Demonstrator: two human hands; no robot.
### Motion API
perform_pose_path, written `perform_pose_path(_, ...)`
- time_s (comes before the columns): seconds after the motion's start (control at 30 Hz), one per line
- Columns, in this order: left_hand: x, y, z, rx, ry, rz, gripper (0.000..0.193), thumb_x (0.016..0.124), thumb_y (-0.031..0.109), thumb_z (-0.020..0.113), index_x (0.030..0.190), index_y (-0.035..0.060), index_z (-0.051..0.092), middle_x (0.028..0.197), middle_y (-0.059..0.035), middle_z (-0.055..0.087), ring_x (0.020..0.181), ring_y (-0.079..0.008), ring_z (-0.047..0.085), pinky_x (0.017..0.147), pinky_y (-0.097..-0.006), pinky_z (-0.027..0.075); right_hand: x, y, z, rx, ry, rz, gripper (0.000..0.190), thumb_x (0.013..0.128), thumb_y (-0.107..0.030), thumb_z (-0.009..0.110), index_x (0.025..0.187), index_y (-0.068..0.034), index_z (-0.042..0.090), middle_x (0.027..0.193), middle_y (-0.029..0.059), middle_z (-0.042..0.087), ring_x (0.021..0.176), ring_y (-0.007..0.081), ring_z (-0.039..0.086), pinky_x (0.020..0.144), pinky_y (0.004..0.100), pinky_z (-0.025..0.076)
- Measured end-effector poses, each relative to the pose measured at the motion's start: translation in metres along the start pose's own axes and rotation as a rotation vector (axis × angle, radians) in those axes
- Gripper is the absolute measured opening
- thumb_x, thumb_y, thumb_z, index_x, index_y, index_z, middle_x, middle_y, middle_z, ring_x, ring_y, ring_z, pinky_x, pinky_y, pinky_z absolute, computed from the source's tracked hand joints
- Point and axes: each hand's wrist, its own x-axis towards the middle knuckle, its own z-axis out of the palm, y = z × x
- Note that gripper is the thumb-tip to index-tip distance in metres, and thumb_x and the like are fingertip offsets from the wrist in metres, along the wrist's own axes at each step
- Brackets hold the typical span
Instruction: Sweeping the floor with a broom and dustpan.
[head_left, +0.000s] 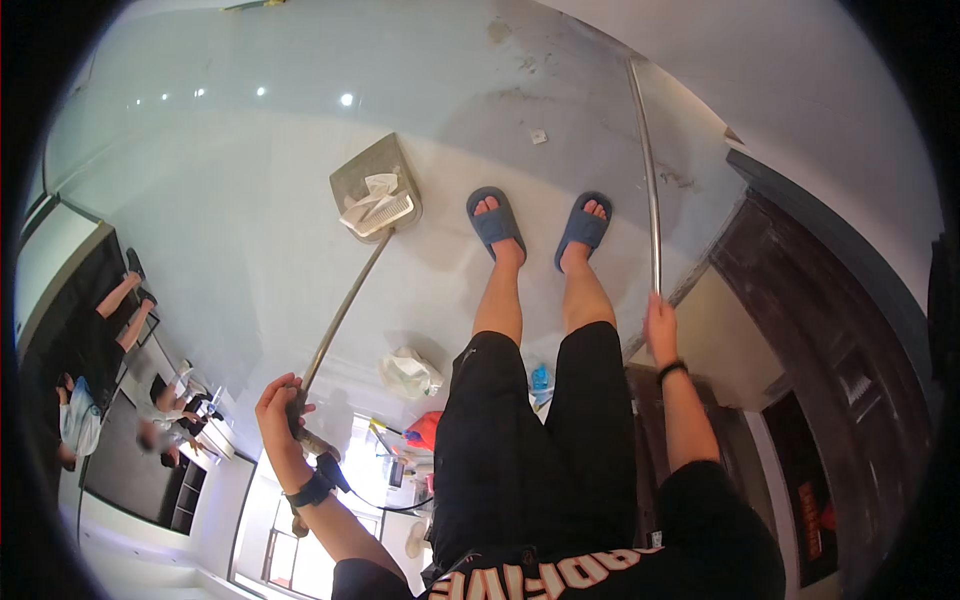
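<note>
On the left, my left hand (289, 409) is closed around the handle of a long-handled dustpan (375, 161). Crumpled white paper or tissue (375, 201) and a pale comb-like piece lie in the pan, which rests on the floor. My right hand (661, 324) grips a metal pole (651, 187) that runs up to the base of the wall; its far end is not clear to see. Between pan and pole are my feet in blue slides (496, 223). A small white scrap (538, 136) lies on the floor beyond them.
Dark smudges (675, 177) mark the floor near the wall. A white plastic bag (410, 373) and a red bag (424, 430) are behind the dustpan. At the far left, one person (79, 420) stands and others sit. A dark wooden door (810, 300) is at the right.
</note>
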Motion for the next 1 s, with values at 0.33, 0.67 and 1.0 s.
perform_pose_path(0.33,0.005,-0.005,-0.006,-0.025,0.025,-0.002,0.034,0.071,0.013,0.055,0.102,0.0022,0.064,0.09,-0.0079,0.066,0.057,-0.0174,0.061,0.047,-0.0231,0.037,0.086,-0.111,0.176,-0.1,-0.06,-0.391,0.052,0.092,-0.043,0.043,0.073,0.003,0.058,0.057,0.0181,0.055,0.051,0.0293,0.058,0.05,0.0414,0.044)
perform_pose_path(0.67,0.011,0.0,-0.021,-0.045,-0.031,0.01,0.034,0.073,0.015,0.056,0.104,0.002,0.062,0.088,-0.0061,0.065,0.055,-0.016,0.061,0.043,-0.0224,0.037,-0.01,0.003,-0.019,-0.672,-0.085,-0.058,0.067,0.089,-0.056,0.045,0.052,-0.001,0.046,0.044,0.0072,0.043,0.041,0.0182,0.049,0.041,0.0373,0.039)
perform_pose_path(1.0,0.019,0.0,-0.033,-0.106,0.002,-0.007,0.031,0.076,0.013,0.055,0.103,0.0013,0.063,0.085,-0.0048,0.062,0.055,-0.0131,0.06,0.045,-0.0211,0.039,-0.054,-0.1,0.047,0.05,-0.087,-0.032,0.049,0.094,-0.046,0.043,0.059,-0.011,0.041,0.048,-0.002,0.037,0.037,0.0086,0.035,0.036,0.0251,0.028)
